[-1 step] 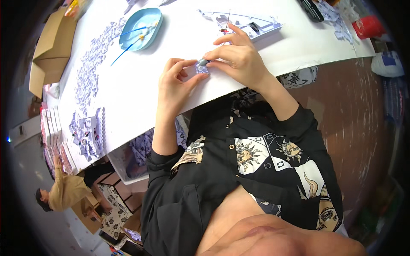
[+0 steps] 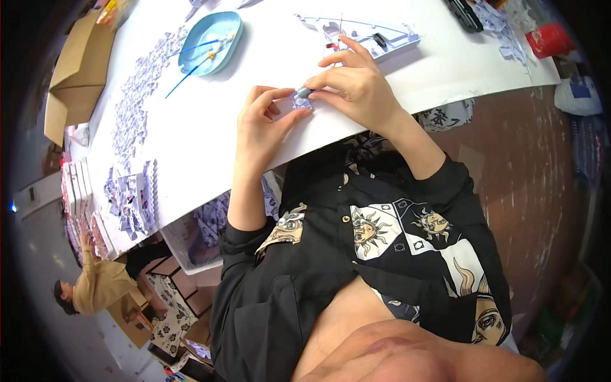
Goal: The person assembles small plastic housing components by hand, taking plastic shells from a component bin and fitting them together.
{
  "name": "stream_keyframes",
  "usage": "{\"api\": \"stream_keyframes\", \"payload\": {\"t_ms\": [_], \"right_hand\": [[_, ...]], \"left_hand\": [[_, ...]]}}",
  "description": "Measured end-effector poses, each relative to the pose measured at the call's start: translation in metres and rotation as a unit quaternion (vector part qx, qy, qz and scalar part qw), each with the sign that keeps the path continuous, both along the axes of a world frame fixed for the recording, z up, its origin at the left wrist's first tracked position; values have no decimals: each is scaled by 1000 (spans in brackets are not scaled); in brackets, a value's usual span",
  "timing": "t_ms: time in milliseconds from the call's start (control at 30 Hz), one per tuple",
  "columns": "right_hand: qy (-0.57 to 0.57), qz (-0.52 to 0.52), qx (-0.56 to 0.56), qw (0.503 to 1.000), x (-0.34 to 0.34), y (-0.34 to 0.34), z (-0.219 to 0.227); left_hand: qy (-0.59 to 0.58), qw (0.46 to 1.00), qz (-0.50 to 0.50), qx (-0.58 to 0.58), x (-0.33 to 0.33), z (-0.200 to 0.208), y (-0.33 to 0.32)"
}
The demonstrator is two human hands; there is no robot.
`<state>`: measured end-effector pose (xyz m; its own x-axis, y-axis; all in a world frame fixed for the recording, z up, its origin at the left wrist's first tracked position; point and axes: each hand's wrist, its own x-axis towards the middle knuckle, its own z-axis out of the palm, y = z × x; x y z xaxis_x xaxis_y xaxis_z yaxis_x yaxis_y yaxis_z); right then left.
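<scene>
Near the table's front edge, my left hand (image 2: 262, 121) pinches a small pale lavender plastic part (image 2: 301, 105) between thumb and forefinger. My right hand (image 2: 359, 83) is closed on a small rounded grey piece (image 2: 304, 93), pressed against the top of that part. Whether the two are joined cannot be made out. Just beyond my right fingers lies a long tapering lavender plastic housing (image 2: 401, 46) with a black piece (image 2: 380, 39) inside. A small red piece and thin wire-like lines show beside my raised right fingers.
Left of my hands, a blue dish (image 2: 210, 63) holds two blue-handled brushes (image 2: 184, 81). Many small lavender parts (image 2: 137, 102) spread along the table's left side, with larger ones (image 2: 132, 200) piled nearer. A cardboard box (image 2: 83, 63), a red container (image 2: 548, 41) and a co-worker (image 2: 98, 286) are farther off.
</scene>
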<state>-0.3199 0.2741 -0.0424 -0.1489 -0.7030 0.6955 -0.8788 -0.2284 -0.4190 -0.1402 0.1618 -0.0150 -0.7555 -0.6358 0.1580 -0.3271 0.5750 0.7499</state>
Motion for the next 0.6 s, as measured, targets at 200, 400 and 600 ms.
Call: {"api": "stream_keyframes", "payload": {"t_ms": [200, 400, 600], "right_hand": [[65, -48, 59, 995, 0, 14, 8], [120, -67, 71, 988, 5, 18, 8], [127, -60, 81, 987, 18, 23, 10]], "left_hand": [[12, 1000, -1, 4, -4, -3, 0], [17, 1000, -6, 2, -3, -4, -3], [44, 998, -32, -27, 14, 0, -12]]}}
